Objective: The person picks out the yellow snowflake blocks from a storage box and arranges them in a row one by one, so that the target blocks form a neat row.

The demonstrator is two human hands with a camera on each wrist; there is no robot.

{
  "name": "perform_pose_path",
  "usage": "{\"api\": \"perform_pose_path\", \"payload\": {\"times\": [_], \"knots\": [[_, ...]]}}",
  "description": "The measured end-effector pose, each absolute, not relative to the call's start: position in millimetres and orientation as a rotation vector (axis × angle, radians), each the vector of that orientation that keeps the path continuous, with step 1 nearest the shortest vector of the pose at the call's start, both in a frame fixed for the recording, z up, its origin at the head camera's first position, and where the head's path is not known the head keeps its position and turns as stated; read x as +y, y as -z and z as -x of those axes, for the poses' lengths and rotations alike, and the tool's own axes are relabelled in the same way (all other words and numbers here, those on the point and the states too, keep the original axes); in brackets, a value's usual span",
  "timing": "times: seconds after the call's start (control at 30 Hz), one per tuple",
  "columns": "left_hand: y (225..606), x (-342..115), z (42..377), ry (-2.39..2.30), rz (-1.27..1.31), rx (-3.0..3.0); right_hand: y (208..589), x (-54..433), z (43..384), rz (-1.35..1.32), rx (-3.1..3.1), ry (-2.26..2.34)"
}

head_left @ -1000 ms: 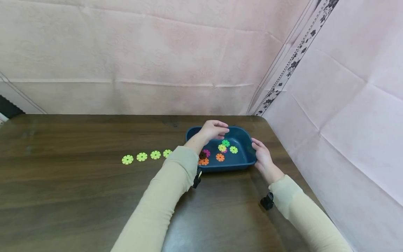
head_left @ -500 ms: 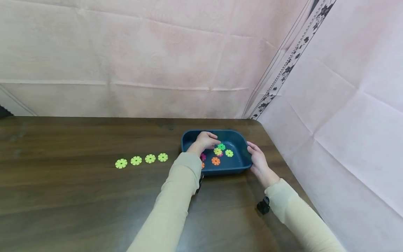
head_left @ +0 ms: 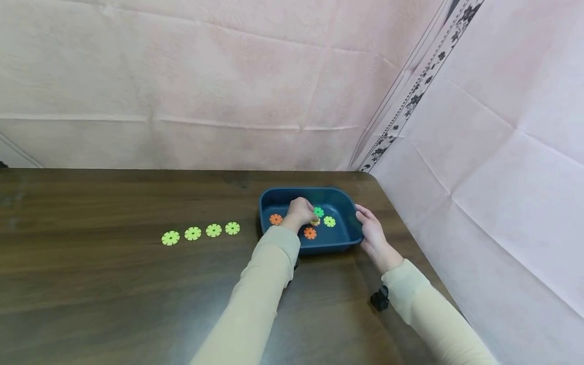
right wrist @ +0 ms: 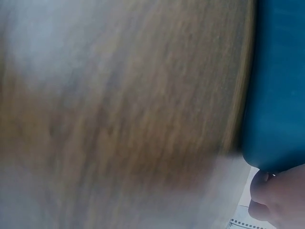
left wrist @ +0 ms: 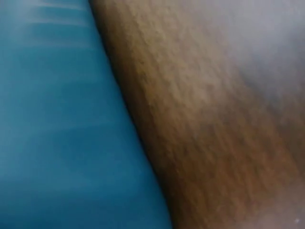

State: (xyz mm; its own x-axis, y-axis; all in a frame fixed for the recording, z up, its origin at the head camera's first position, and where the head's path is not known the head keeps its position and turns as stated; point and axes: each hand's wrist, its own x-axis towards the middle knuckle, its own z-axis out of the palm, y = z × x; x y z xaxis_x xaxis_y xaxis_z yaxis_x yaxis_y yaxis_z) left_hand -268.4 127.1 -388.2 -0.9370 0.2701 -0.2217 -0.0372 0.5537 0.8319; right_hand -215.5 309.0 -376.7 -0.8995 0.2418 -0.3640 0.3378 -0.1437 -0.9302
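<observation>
A dark blue plastic tray (head_left: 326, 248) stands on the table, with several notched plastic discs in it. My left hand (head_left: 299, 212) reaches down into the tray, its fingers curled and pinching at a yellow notched disc (head_left: 315, 222) that they partly cover. Close by lie a green disc (head_left: 318, 212), a yellow-green disc (head_left: 329, 221) and an orange disc (head_left: 310, 233). Another orange disc (head_left: 276, 219) lies left of that hand. My right hand (head_left: 374, 235) grips the tray's right end, thumb at the rim. In the right wrist view, its fingers (right wrist: 267, 193) show against the tray wall (right wrist: 281, 86).
Left of the tray, several yellow-green discs (head_left: 192, 233) form a spaced row on the brown wooden table (head_left: 114, 294). A pale cloth (head_left: 219, 91) hangs behind the table, and another closes off its right side. The left wrist view shows the tray's outer wall (left wrist: 62, 124).
My left hand has lowered into the tray, moving its fingertips onto the yellow disc and uncovering an orange disc at the left. My right hand keeps its grip. The head view shifted slightly.
</observation>
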Motion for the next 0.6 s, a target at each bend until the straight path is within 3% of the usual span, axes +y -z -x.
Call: {"api": "perform_pose_path", "payload": {"times": [0.6], "knots": [[390.9, 133.5, 272.3, -1.052, -0.309, 2.565, 378.7, 308.5, 215.9, -0.676, 2.047, 2.210]]}}
